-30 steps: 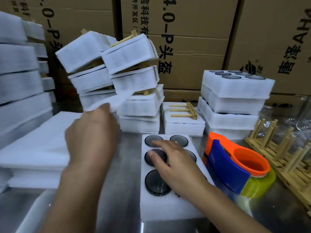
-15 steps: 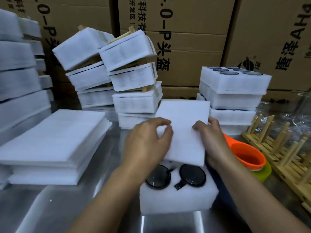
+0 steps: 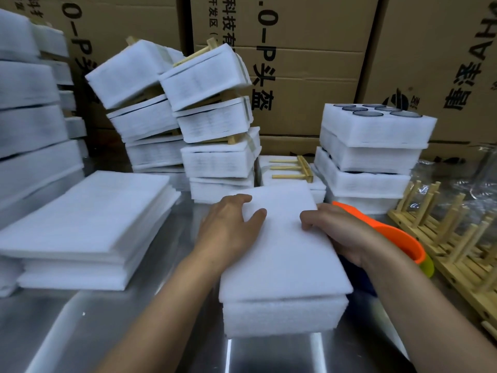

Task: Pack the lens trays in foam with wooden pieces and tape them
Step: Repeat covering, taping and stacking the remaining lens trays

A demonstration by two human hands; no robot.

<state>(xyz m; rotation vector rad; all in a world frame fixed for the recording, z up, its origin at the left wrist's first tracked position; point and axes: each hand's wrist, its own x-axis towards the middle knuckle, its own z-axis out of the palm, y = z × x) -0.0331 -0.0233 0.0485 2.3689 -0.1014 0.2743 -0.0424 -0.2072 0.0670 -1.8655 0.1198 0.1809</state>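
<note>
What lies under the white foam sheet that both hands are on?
A thick foam tray; only its front wall shows beneath the foam sheet. Its top face and any contents are covered.

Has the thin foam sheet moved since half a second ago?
Yes. The foam sheet came down and toward the person, now covering the whole lens tray.

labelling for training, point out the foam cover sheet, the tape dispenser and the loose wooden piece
foam cover sheet (image 3: 285, 254), head view, middle of top face
tape dispenser (image 3: 395, 234), head view, orange rim
loose wooden piece (image 3: 305, 169), head view, its crossbar
</note>
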